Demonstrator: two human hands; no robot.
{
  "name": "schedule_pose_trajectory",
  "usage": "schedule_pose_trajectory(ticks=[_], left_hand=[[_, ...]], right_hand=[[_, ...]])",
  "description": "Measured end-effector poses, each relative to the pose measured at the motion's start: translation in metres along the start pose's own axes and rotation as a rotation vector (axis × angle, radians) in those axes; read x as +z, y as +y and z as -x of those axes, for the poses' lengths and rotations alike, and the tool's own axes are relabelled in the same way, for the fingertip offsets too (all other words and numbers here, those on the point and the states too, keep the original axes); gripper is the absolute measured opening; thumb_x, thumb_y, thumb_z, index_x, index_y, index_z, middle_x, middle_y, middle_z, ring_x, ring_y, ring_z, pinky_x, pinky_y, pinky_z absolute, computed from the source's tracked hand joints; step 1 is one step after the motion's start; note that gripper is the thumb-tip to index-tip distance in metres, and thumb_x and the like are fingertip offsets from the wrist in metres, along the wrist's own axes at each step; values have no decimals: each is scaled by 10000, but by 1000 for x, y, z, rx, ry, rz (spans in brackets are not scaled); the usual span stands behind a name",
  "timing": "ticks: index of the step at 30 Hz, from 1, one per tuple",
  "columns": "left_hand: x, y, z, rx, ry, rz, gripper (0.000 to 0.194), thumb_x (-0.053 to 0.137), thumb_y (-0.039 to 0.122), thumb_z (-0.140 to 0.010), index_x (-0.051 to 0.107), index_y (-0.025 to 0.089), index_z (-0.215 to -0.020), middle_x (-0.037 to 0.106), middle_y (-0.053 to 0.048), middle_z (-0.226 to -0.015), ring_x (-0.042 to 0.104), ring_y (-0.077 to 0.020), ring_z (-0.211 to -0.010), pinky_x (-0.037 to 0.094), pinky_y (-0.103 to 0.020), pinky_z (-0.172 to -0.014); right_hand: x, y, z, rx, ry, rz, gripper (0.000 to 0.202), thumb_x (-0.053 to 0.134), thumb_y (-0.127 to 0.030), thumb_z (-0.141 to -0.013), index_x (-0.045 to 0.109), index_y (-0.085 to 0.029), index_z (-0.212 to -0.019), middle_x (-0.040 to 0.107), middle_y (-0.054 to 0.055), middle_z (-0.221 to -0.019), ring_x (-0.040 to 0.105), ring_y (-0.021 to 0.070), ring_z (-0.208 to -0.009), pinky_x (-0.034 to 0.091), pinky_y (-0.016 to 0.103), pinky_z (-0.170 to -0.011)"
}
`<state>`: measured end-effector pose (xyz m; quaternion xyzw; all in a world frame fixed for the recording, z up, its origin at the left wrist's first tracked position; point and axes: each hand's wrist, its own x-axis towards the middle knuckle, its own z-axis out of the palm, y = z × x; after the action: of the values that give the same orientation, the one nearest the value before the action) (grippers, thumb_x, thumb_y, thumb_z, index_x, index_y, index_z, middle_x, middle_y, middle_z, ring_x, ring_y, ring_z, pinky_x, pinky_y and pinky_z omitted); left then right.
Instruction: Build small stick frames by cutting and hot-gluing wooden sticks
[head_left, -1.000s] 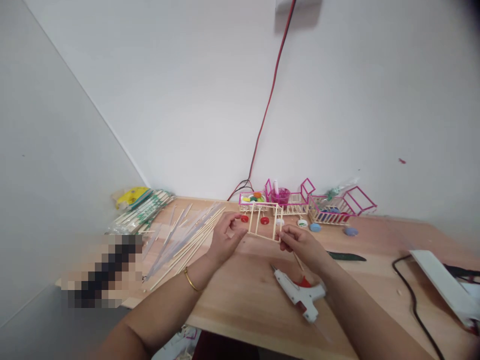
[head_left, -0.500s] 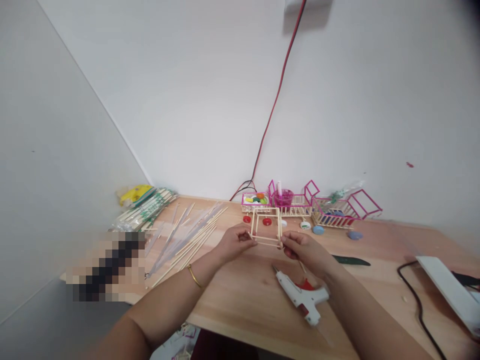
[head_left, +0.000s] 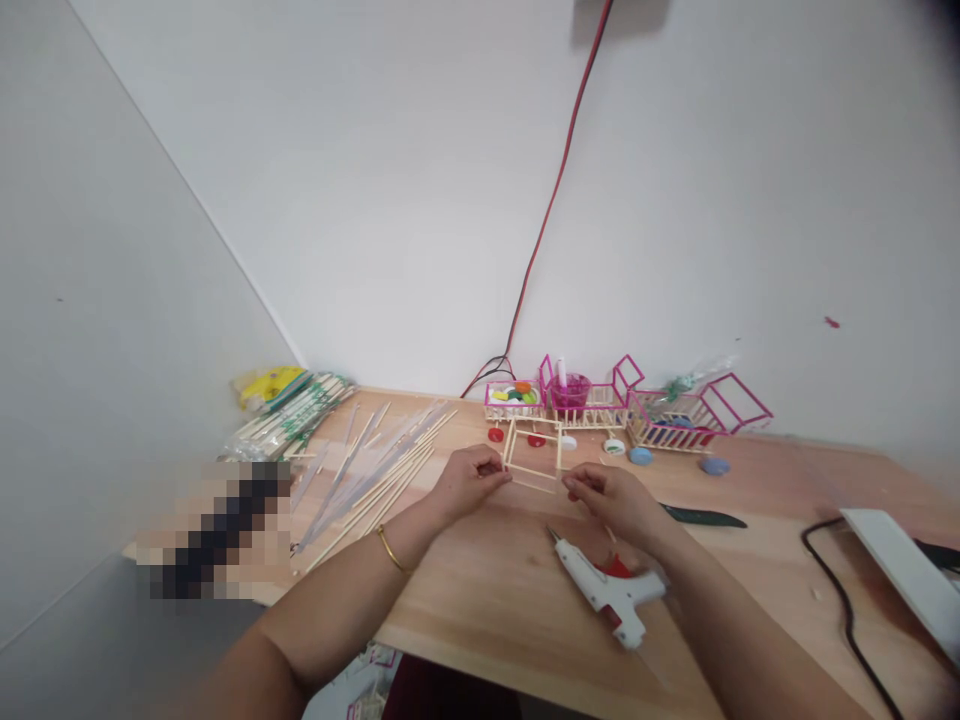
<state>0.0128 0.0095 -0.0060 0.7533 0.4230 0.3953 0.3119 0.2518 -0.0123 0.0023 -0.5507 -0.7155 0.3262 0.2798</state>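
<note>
A small open frame of pale wooden sticks (head_left: 533, 474) is held upright over the table, its bars forming a box shape. At its lower left corner, the thumb and fingers of my left hand (head_left: 472, 480) are pinched together on a stick. My right hand (head_left: 609, 498) is closed in a pinch at the lower right corner; the exact contact there is blurred. Below the right hand lies a white glue gun (head_left: 604, 590) with a red trigger, its nozzle pointing toward the frame.
Loose sticks (head_left: 390, 480) and clear strips lie left, near bagged sticks (head_left: 300, 410). Stick carts with pink rims (head_left: 600, 405) and bottle-cap wheels stand along the wall. A dark green blade-like object (head_left: 705, 516), a black cable (head_left: 840, 600) and a white box-like object (head_left: 892, 570) lie right.
The stick frame has tilted slightly, its lower bars now slanting down to the right. My right fingertips have shifted a little outward at its corner. The left hand stays nearly in place.
</note>
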Motion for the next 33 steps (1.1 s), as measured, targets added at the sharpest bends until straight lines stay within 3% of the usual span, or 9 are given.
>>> schedule_pose_trajectory(ticks=[9, 16, 26, 30, 33], left_hand=[[-3, -7, -3, -173, -34, 82, 245, 608, 364, -704, 575, 128, -650, 444, 46, -523, 362, -68, -515, 276, -184, -493], [-8, -5, -5, -189, -39, 27, 250, 585, 362, -711, 549, 129, -628, 404, 59, -511, 330, -64, -509, 243, -187, -494], [-9, -14, -5, -99, -99, -85, 184, 582, 298, -726, 588, 126, -660, 497, 36, -572, 415, -81, -561, 301, -187, -529], [-11, -17, -7, -50, -44, -175, 107, 551, 215, -732, 622, 138, -709, 574, 16, -642, 483, -96, -612, 352, -195, -586], [-14, -20, -9, -43, 32, -239, 107, 525, 140, -715, 630, 148, -728, 597, 9, -675, 507, -102, -639, 370, -200, -616]], right_hand=[[-22, -4, 2, 20, 297, 119, 465, 429, -553, -806, 435, -207, -497, 428, -29, -440, 407, 118, -441, 294, 246, -455], [-41, 9, 2, 96, 506, 188, 487, 395, -569, -817, 464, -200, -507, 484, -11, -444, 460, 136, -448, 307, 253, -466], [-46, 21, 0, 68, 513, 344, 461, 373, -512, -844, 503, -188, -542, 509, -1, -474, 482, 145, -486, 276, 252, -478], [-47, 29, -2, 37, 461, 451, 438, 373, -479, -854, 560, -181, -593, 543, 8, -490, 501, 150, -485, 291, 249, -474], [-42, 36, -5, -39, 368, 502, 310, 420, -382, -843, 631, -178, -743, 626, 24, -600, 551, 159, -548, 345, 244, -511]])
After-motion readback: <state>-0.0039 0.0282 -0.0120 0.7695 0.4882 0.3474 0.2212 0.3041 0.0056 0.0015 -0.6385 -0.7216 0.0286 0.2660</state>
